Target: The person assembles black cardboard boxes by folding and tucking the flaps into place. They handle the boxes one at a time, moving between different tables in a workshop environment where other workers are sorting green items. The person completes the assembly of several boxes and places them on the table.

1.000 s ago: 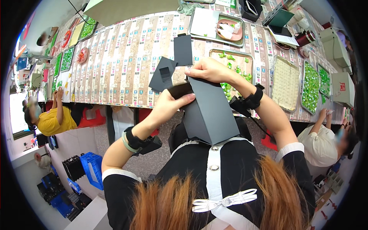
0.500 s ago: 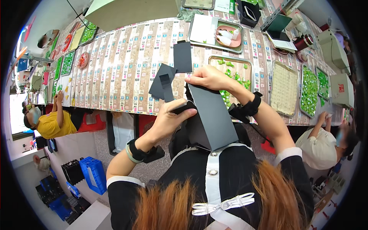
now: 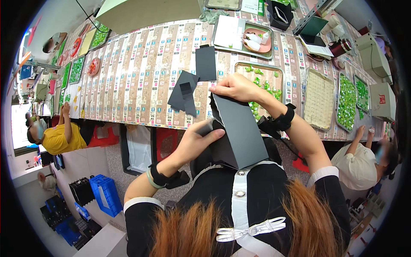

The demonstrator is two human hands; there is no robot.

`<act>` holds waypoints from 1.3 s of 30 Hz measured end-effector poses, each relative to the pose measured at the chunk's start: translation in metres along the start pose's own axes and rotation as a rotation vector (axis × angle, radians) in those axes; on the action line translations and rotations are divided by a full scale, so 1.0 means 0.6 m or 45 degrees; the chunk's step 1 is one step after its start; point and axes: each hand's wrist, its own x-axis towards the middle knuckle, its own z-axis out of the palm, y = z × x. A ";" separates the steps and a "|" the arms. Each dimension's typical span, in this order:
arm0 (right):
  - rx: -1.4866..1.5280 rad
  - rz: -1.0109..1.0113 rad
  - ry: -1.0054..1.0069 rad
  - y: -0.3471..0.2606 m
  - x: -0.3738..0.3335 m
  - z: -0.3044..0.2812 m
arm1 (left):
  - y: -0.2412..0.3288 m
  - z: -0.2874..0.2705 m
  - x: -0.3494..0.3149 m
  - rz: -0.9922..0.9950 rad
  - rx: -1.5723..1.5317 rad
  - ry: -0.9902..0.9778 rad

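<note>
A black cardboard box (image 3: 244, 132) rests against my front below the table edge, tilted, with a ragged open edge facing up and left. My right hand (image 3: 237, 88) is closed in a pinch on the box's top far corner. On the left side, my left hand (image 3: 198, 141) grips the box's side wall, thumb outside; its other fingers are partly hidden. Beyond the hands, a flat black card piece (image 3: 206, 63) lies on the table. Nearer, several overlapping black card pieces (image 3: 182, 92) lie beside the hands.
A tray of green pieces (image 3: 276, 77) lies just past my right hand. Farther right stand a beige tray (image 3: 317, 98) and another green-filled tray (image 3: 346, 100). A tray with a pink dish (image 3: 259, 40) sits at the back. Co-workers sit at left and right.
My left hand has slid a little down toward me along the box's side. The box has shifted slightly right; my right hand keeps its hold on the corner.
</note>
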 end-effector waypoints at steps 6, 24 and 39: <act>0.005 -0.012 -0.005 0.000 0.001 -0.001 | 0.014 0.013 -0.008 -0.303 -0.404 -0.128; 0.058 0.032 -0.008 0.013 0.004 0.005 | -0.020 0.016 -0.019 0.711 0.427 0.008; 0.153 0.062 -0.005 0.036 0.005 0.014 | 0.009 0.016 -0.041 0.052 0.119 -0.178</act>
